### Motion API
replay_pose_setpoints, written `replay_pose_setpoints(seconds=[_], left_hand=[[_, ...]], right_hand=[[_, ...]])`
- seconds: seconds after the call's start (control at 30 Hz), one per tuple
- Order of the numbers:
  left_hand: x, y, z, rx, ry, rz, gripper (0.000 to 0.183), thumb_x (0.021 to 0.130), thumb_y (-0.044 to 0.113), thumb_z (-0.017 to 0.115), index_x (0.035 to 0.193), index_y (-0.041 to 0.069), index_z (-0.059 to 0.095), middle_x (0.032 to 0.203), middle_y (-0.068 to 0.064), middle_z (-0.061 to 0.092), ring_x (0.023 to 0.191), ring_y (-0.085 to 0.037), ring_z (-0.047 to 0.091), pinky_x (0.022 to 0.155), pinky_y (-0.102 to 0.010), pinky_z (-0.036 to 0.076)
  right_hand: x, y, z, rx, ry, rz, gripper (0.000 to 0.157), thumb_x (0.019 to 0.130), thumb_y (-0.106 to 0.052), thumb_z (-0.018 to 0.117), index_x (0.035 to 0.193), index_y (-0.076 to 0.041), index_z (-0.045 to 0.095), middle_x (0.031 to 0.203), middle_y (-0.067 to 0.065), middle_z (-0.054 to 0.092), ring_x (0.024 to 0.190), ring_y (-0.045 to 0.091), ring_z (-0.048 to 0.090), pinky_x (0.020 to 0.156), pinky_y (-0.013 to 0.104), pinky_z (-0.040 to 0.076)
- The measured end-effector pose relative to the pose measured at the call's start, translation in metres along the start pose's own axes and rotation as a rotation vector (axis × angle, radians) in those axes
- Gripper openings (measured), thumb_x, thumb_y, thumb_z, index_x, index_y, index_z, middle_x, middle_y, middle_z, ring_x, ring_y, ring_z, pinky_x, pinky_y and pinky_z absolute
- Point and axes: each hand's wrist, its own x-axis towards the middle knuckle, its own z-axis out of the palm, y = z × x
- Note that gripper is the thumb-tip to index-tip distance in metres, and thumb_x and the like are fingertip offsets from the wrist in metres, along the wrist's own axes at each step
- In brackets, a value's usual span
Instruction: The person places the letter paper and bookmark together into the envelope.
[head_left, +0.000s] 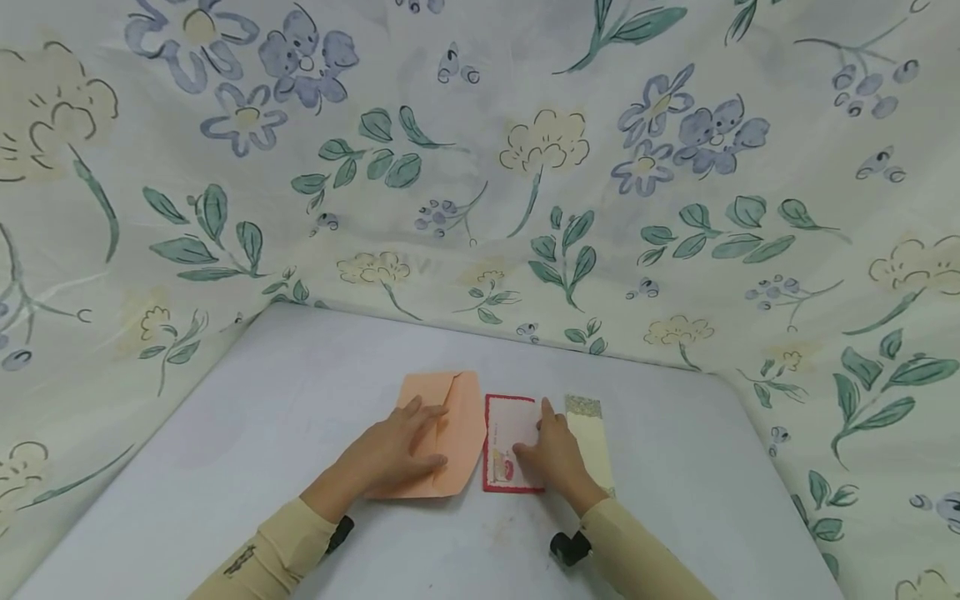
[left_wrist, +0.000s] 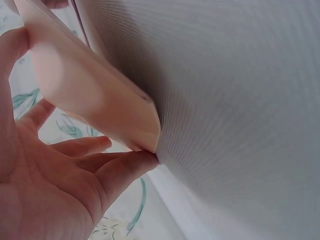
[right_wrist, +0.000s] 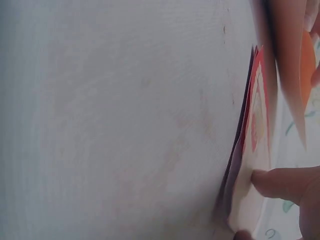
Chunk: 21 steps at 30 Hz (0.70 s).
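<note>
A peach envelope [head_left: 461, 442] with a folded flap lies left of centre. My left hand [head_left: 401, 446] spreads over it, holding it between thumb and fingers. In the left wrist view, a fingertip touches the envelope's [left_wrist: 85, 75] lower corner at the tabletop, and the thumb rests on its face. Close to the envelope's right side is a white card [head_left: 510, 433] with a red border and a small printed picture. My right hand [head_left: 558, 450] pinches the card's right side. The right thumb [right_wrist: 280, 184] presses the card's face, and several thin layers show at its edge.
A cream paper piece [head_left: 592, 437] with a patterned band lies right of the card, partly behind the right hand. All of it sits on a white table [head_left: 360, 350]. Floral-printed cloth [head_left: 450, 192] hangs behind and along both sides.
</note>
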Motion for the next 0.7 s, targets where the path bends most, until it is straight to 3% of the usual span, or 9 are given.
replay_pose_setpoints(seconds=[0.27, 0.7], left_hand=[[0.000, -0.001, 0.000, -0.003, -0.010, -0.009, 0.074, 0.088, 0.054, 0.073, 0.151, 0.025, 0.048, 0.161, -0.022, 0.033, 0.139, -0.049, 0.043, 0.102, -0.065, 0.042], [-0.003, 0.000, -0.002, -0.027, -0.009, 0.009, 0.072, 0.089, 0.050, 0.073, 0.151, 0.024, 0.049, 0.161, -0.022, 0.033, 0.139, -0.051, 0.041, 0.102, -0.066, 0.042]], right_hand=[[-0.007, -0.008, 0.004, -0.057, 0.039, -0.004, 0.096, 0.085, -0.029, 0.083, 0.155, 0.006, 0.030, 0.137, 0.032, 0.052, 0.126, 0.043, 0.054, 0.105, 0.054, 0.045], [-0.008, -0.013, 0.002, -0.033, 0.040, 0.035, 0.103, 0.083, -0.032, 0.085, 0.157, 0.008, 0.024, 0.141, 0.035, 0.048, 0.130, 0.046, 0.051, 0.106, 0.055, 0.044]])
